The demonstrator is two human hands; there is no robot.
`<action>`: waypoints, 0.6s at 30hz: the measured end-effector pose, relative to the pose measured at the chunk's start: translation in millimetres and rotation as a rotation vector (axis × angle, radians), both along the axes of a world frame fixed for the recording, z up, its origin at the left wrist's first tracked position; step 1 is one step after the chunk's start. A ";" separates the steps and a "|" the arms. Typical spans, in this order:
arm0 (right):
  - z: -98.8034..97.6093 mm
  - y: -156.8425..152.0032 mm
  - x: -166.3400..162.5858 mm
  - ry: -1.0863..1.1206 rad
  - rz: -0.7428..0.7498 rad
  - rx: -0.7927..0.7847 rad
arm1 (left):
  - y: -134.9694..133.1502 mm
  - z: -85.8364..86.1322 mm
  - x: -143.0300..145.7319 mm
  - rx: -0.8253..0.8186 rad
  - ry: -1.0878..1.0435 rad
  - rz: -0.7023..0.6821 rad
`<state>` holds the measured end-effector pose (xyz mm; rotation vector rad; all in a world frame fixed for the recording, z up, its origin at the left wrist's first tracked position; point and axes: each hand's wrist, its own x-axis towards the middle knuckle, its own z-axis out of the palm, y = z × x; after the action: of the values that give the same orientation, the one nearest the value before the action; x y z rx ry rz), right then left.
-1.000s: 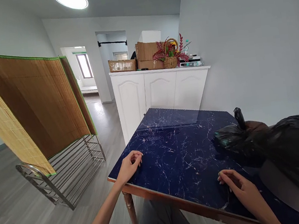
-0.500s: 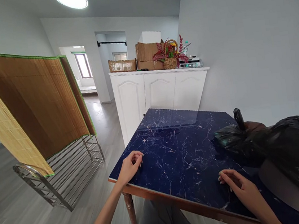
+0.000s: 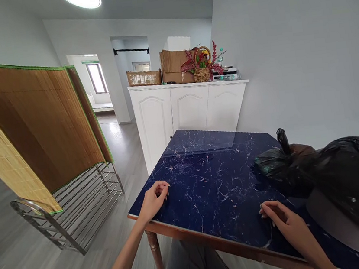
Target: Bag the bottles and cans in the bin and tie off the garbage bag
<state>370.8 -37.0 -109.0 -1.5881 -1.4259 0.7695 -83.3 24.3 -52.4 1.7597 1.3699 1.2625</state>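
Note:
My left hand rests on the near left corner of the dark blue marble-patterned table, fingers curled in with nothing visible in them. Near the front edge, my right hand lies on the tabletop with fingers bent, fingertips touching the surface, just in front of a large tied black plastic bag that fills the table's right side. A grey rounded object lies partly under the bag.
A white cabinet stands behind the table, carrying cardboard boxes and a flower basket. At the left, a bamboo mat hangs over a metal rack. Grey floor leads to a doorway.
Both hands stay in place on the table. Only the camera has shifted slightly, moving the scene a little left and up.

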 end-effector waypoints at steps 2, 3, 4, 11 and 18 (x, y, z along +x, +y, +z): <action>-1.1 1.9 0.4 0.001 0.008 0.013 | 0.7 -1.2 -0.6 0.005 0.003 -0.003; -1.9 3.8 0.9 0.011 0.013 0.020 | 1.0 -1.7 -0.9 0.007 0.005 -0.004; -2.9 6.4 1.6 0.027 0.019 0.026 | 1.3 -2.3 -1.2 0.008 0.007 -0.005; -0.5 54.1 15.1 -0.107 -0.067 0.099 | 1.2 -3.5 -1.1 0.012 0.018 -0.007; 36.9 129.7 32.0 -0.620 -0.453 0.364 | -0.3 -4.5 -1.4 0.007 0.027 -0.001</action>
<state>402.8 92.7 -72.1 -1.8295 -1.4230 -0.2642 -84.7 24.0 -56.8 1.7882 1.3813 1.2482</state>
